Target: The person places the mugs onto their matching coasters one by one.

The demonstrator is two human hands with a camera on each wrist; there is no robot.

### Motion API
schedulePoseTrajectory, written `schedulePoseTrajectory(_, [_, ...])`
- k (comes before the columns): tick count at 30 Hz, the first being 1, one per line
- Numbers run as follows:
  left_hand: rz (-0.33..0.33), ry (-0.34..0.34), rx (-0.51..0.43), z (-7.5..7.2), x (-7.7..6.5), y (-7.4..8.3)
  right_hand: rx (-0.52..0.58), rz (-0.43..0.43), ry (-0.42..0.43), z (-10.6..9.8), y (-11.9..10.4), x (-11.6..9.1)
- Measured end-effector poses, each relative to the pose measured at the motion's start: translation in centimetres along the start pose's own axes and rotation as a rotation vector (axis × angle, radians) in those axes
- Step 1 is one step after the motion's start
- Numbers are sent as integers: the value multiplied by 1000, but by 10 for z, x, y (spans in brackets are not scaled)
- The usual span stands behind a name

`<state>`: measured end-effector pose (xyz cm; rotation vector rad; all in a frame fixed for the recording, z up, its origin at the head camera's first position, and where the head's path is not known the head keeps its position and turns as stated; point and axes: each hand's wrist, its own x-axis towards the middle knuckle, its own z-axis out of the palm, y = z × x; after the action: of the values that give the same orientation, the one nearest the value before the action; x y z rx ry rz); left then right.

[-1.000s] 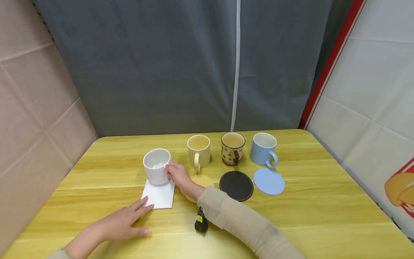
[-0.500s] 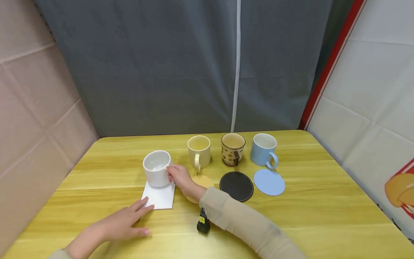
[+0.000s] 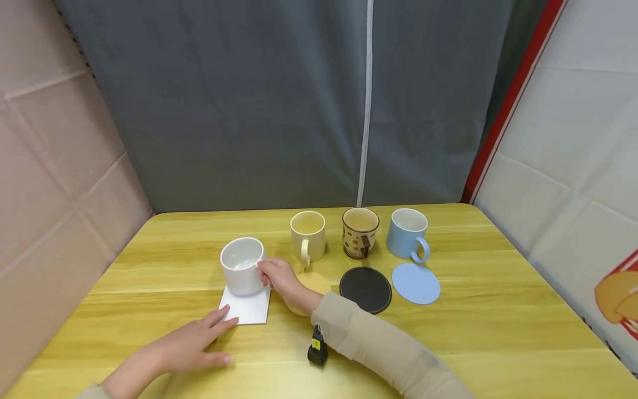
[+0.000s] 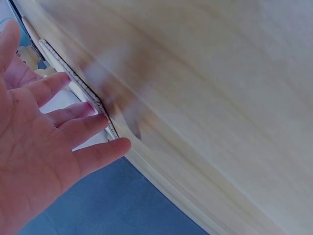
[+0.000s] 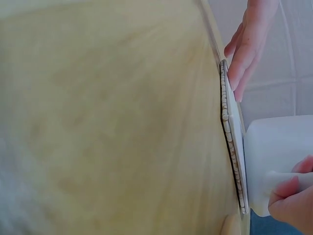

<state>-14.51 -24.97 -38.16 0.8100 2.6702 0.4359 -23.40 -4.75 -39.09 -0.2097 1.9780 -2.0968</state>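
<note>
My right hand (image 3: 283,281) pinches the handle of a white mug (image 3: 242,271). The mug is upright over the far part of a square white coaster (image 3: 251,309); in the right wrist view the white mug (image 5: 271,152) is right up against the coaster (image 5: 234,125), and I cannot tell whether it bears on it. My left hand (image 3: 191,342) lies with straight, spread fingers, its fingertips at the coaster's near left corner. In the left wrist view the left hand (image 4: 44,132) touches the coaster's edge with its fingertips.
Behind the coasters stand a cream mug (image 3: 308,241), a patterned brown mug (image 3: 360,233) and a blue mug (image 3: 406,233). Before them lie a yellow coaster (image 3: 314,281), partly hidden, a black coaster (image 3: 365,290) and a blue coaster (image 3: 416,283). A black device (image 3: 318,346) hangs by the right wrist.
My right hand has moved the white mug a little nearer, further over the white coaster. The left hand has stayed in place.
</note>
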Motion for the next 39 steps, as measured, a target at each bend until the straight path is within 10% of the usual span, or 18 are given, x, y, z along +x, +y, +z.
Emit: schedulePoseTrajectory(39, [26, 10, 25, 0, 1, 0, 3, 6, -17, 5, 3, -10])
